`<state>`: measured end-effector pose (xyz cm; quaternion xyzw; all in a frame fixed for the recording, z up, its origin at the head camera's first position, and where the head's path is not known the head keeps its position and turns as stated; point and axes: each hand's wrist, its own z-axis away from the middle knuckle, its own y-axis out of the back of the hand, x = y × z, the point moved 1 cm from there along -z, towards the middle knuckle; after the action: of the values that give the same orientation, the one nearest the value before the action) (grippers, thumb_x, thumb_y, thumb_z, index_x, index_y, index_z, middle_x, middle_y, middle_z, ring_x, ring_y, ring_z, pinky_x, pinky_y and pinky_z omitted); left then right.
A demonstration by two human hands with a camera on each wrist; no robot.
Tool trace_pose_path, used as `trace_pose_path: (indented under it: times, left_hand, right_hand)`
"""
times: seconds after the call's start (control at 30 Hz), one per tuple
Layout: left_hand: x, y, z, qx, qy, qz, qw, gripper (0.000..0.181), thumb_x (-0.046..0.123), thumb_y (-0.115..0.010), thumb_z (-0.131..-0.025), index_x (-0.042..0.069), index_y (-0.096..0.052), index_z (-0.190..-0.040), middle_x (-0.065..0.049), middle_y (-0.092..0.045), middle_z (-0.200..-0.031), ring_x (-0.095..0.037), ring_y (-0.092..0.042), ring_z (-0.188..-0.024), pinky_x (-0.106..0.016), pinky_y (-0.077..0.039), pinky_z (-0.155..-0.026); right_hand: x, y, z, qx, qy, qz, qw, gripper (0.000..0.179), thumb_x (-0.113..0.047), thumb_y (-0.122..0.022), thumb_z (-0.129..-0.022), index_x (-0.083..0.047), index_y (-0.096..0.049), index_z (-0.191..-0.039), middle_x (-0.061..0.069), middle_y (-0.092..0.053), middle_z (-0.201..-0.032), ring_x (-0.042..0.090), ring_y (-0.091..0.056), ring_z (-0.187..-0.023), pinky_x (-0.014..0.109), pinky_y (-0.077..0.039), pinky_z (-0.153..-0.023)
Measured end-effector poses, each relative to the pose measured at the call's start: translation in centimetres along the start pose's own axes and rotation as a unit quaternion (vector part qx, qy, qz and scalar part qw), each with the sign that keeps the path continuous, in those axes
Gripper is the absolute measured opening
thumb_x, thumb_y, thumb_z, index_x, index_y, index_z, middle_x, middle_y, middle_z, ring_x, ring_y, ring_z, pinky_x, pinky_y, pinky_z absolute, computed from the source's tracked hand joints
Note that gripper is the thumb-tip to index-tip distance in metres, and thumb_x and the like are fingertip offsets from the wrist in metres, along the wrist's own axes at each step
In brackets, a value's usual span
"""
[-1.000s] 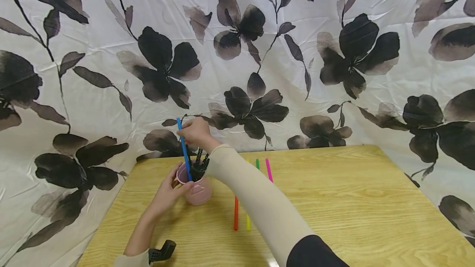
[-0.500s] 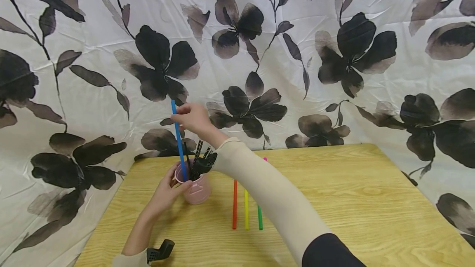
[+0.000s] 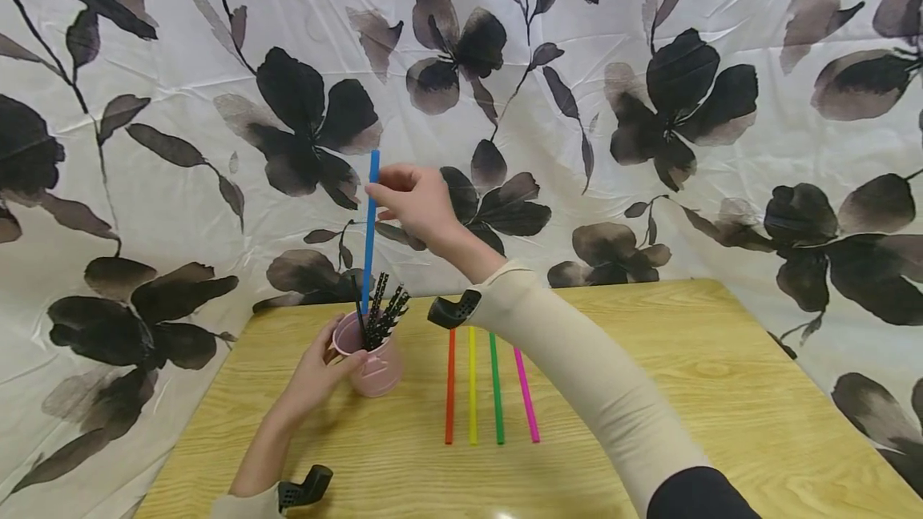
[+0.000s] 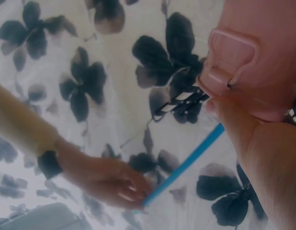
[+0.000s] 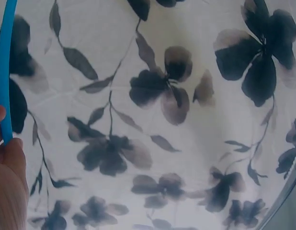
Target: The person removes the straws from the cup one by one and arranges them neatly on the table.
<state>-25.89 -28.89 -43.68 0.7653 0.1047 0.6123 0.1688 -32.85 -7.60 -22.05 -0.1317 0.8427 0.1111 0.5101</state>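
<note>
Lifted higher than a second ago, the blue straw [image 3: 370,231] now has its lower end just above the rim of the pink cup [image 3: 375,363], where before it reached down inside. The right hand [image 3: 414,200] has risen with it and sits left of centre in the head view, pinching the straw near its top between thumb and fingertips, the straw standing almost upright against the flowered cloth [image 3: 649,102]. The right arm has also swung up off the table, so four straws that were partly covered now show in full.

The left hand [image 3: 317,371] grips the pink cup at lower left, fingers curled round its side and thumb at the rim. A bunch of black patterned straws [image 3: 382,315] sticks out of the cup.

On the wooden table [image 3: 685,391], just right of the cup, lie the orange straw [image 3: 449,387], yellow straw [image 3: 472,387], green straw [image 3: 495,389] and pink straw [image 3: 526,395], side by side and close together.
</note>
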Motion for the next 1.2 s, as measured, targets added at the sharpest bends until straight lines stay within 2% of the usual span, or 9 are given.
trace_pose_path:
  times: [0.13, 0.17, 0.23, 0.33, 0.47, 0.67, 0.93, 1.2]
  left_hand:
    - [0.0, 0.0, 0.0, -0.002, 0.0, 0.001, 1.0, 0.077, 0.028, -0.062, -0.082, 0.015, -0.015, -0.141, -0.014, -0.016, -0.143, -0.04, -0.022, -0.124, -0.052, -0.025, -0.096]
    - [-0.4, 0.0, -0.2, -0.001, -0.001, 0.002, 1.0, 0.076, 0.028, -0.062, -0.082, 0.016, -0.015, -0.141, -0.013, -0.016, -0.143, -0.039, -0.023, -0.124, -0.051, -0.025, -0.096]
    - [-0.6, 0.0, -0.3, 0.002, -0.004, -0.002, 1.0, 0.076, 0.029, -0.062, -0.082, 0.017, -0.015, -0.141, -0.012, -0.017, -0.143, -0.039, -0.024, -0.124, -0.051, -0.026, -0.096]
    - [-0.5, 0.1, -0.4, 0.005, -0.006, -0.007, 0.9999, 0.077, 0.029, -0.063, -0.082, 0.016, -0.015, -0.141, -0.013, -0.017, -0.143, -0.039, -0.024, -0.124, -0.05, -0.026, -0.096]
    - [-0.4, 0.1, -0.4, 0.004, -0.007, -0.012, 0.9999, 0.079, 0.029, -0.062, -0.082, 0.014, -0.013, -0.142, -0.015, -0.016, -0.143, -0.04, -0.024, -0.123, -0.051, -0.025, -0.097]
    - [-0.6, -0.1, -0.4, 0.003, -0.009, -0.015, 0.9998, 0.078, 0.028, -0.062, -0.083, 0.012, -0.013, -0.142, -0.015, -0.015, -0.143, -0.038, -0.023, -0.125, -0.051, -0.024, -0.098]
    - [-0.7, -0.1, -0.4, 0.005, -0.009, -0.016, 0.9998, 0.077, 0.028, -0.062, -0.083, 0.014, -0.014, -0.142, -0.014, -0.015, -0.143, -0.039, -0.022, -0.124, -0.051, -0.023, -0.098]
    - [-0.6, -0.2, -0.4, 0.004, -0.004, -0.015, 0.9999, 0.079, 0.029, -0.062, -0.083, 0.013, -0.012, -0.142, -0.014, -0.015, -0.144, -0.037, -0.02, -0.126, -0.049, -0.022, -0.099]
  right_hand:
    - [-2.0, 2.4, 1.1, 0.008, 0.036, -0.035, 0.9987, 0.023, -0.01, -0.062, -0.082, 0.002, -0.061, -0.102, 0.012, -0.061, -0.089, 0.026, -0.059, -0.08, 0.034, -0.052, -0.066]
    - [-2.4, 3.0, 1.3, 0.011, 0.042, -0.04, 0.9982, 0.023, -0.009, -0.062, -0.082, 0.002, -0.061, -0.102, 0.012, -0.061, -0.089, 0.027, -0.059, -0.08, 0.035, -0.052, -0.066]
    - [-2.4, 4.3, 1.4, 0.017, 0.061, -0.048, 0.9968, 0.023, -0.01, -0.063, -0.081, 0.001, -0.062, -0.101, 0.012, -0.061, -0.088, 0.026, -0.06, -0.077, 0.036, -0.052, -0.065]
    - [-2.6, 6.2, 1.8, 0.03, 0.08, -0.038, 0.9956, 0.022, -0.01, -0.064, -0.081, 0.0, -0.063, -0.1, 0.015, -0.061, -0.088, 0.026, -0.06, -0.073, 0.038, -0.052, -0.063]
    - [-2.1, 8.7, 3.0, 0.047, 0.073, -0.014, 0.9961, 0.023, -0.012, -0.066, -0.08, 0.0, -0.064, -0.099, 0.016, -0.061, -0.089, 0.024, -0.058, -0.07, 0.037, -0.052, -0.062]
    - [0.3, 12.5, 5.0, 0.075, 0.018, 0.021, 0.9968, 0.027, -0.014, -0.067, -0.079, -0.001, -0.063, -0.102, 0.013, -0.062, -0.087, 0.022, -0.059, -0.072, 0.035, -0.052, -0.062]
    - [5.2, 16.5, 7.5, 0.099, -0.049, 0.042, 0.993, 0.033, -0.014, -0.067, -0.079, 0.003, -0.058, -0.106, 0.011, -0.061, -0.084, 0.021, -0.06, -0.068, 0.036, -0.052, -0.064]
    - [10.4, 19.1, 9.8, 0.096, -0.14, 0.088, 0.9816, 0.039, -0.021, -0.067, -0.079, 0.002, -0.057, -0.109, 0.018, -0.061, -0.092, 0.023, -0.061, -0.069, 0.04, -0.051, -0.068]
